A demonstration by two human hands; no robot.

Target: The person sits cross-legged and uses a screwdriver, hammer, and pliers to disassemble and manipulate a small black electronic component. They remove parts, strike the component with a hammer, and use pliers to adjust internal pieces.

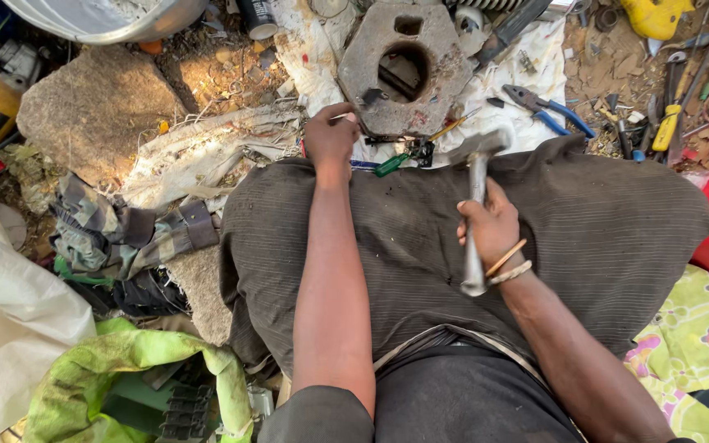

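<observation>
A: Item one, the work piece?

B: Grey octagonal metal block with a round central bore and a small square hole [404,66], lying flat on a dirty white cloth [313,49] just ahead of the person's knees. It looks whole and seated; no marks of fresh work that I can make out.

A: Item two, hands?

B: Left hand [331,135] curled at the block's near-left edge, fingers pinched on something small and pale; I cannot tell what. Right hand [490,226] closed round the shaft of a steel hammer [478,205], head raised towards the block, not touching it.

A: Progress?

B: My judgement: early or mid-way. Something is held in place, hammer poised, no blow landed at this instant. Striking appears to be left.

A: Sundries?

B: Blue-handled pliers [547,111] right of the block; yellow-handled screwdriver [666,127] further right among loose tools; green-handled small tool [391,164] just below the block; flat rough stone [96,111] to the left; grey metal basin [100,20] beyond it.
</observation>
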